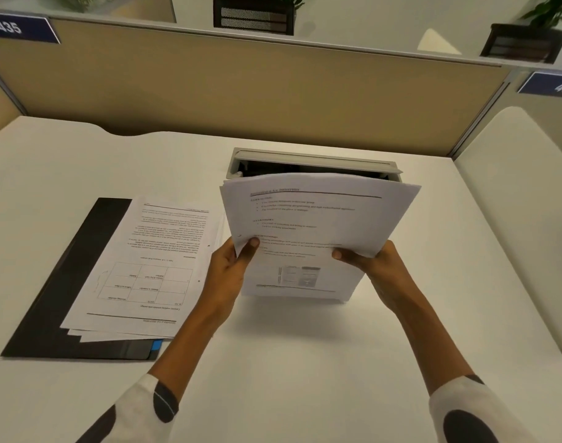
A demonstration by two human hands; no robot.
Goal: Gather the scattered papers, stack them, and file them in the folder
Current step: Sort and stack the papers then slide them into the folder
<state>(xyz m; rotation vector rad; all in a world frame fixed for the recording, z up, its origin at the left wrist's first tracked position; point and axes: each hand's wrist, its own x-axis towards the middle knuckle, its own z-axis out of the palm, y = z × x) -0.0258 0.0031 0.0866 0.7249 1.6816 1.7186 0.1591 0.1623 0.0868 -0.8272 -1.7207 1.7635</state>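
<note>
I hold a stack of printed white papers (315, 225) upright over the desk, its lower edge close to the surface. My left hand (231, 266) grips the stack's left edge with the thumb on the front sheet. My right hand (374, 260) grips the right edge the same way. To the left, a black folder (59, 298) lies open and flat, with several more printed sheets (145, 266) lying loosely fanned on it. A small blue tab (156, 345) shows at the folder's near corner.
A grey cable box with a raised lid (315, 161) sits in the white desk (289, 362) just behind the held stack. A tan partition (241, 87) closes the back. Desk number signs and planters sit above it.
</note>
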